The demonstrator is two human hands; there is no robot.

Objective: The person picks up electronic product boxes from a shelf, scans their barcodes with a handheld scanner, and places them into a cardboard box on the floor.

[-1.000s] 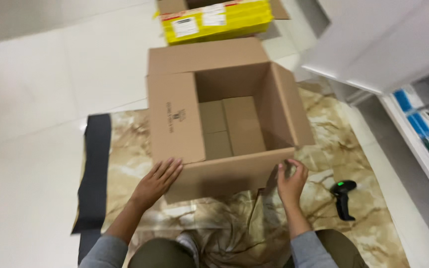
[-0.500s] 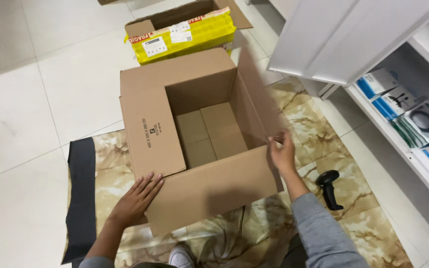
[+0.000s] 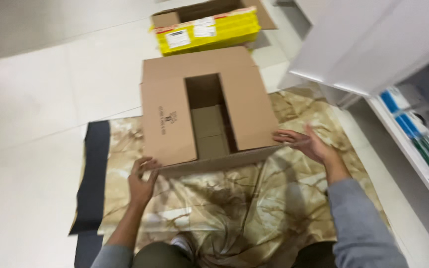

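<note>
Seen from above, a person's knees sit at the bottom edge, over a marble-patterned sheet point(image 3: 234, 198) spread on a white tiled floor point(image 3: 35, 99). The left hand point(image 3: 142, 181) rests at the near left corner of a brown cardboard box point(image 3: 207, 106), fingers curled loosely against the box's lower edge. The right hand point(image 3: 306, 143), in a grey sleeve, lies flat at the near right corner, fingers stretched out and slightly spread, touching the edge of the right flap. The box stands on the sheet in the middle of the view, its two side flaps folded partly inward, leaving a narrow gap onto the bottom. Beyond it lies a yellow box point(image 3: 209, 32). White shelving point(image 3: 373, 44) stands at the right.
</note>
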